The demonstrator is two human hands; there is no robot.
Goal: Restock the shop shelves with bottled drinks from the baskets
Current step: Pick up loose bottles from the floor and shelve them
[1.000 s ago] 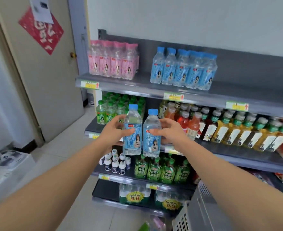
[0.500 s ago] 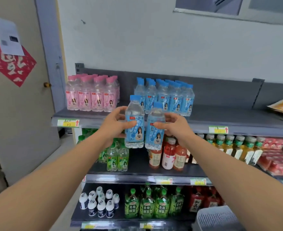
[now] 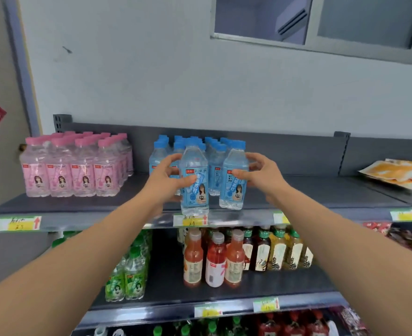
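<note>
Seemingly full, slick, thin-walled bottles are being gripped mid-label: left bottle [image 3: 194,183] by left hand [image 3: 165,181], right bottle [image 3: 234,187] by right hand [image 3: 262,177].

A shop: tiered shelves [image 3: 297,198] of bottled drinks [image 3: 62,177] with price tags [image 3: 18,223].

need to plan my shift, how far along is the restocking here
Done: a cluster of blue-capped bottles and pink-capped bottles stand on the top shelf. In hand: the left hand grips the left bottle and the right hand the right bottle, at that shelf's front edge. Left: bare shelf to the right; baskets are out of view, so remaining stock is unknown.
</note>
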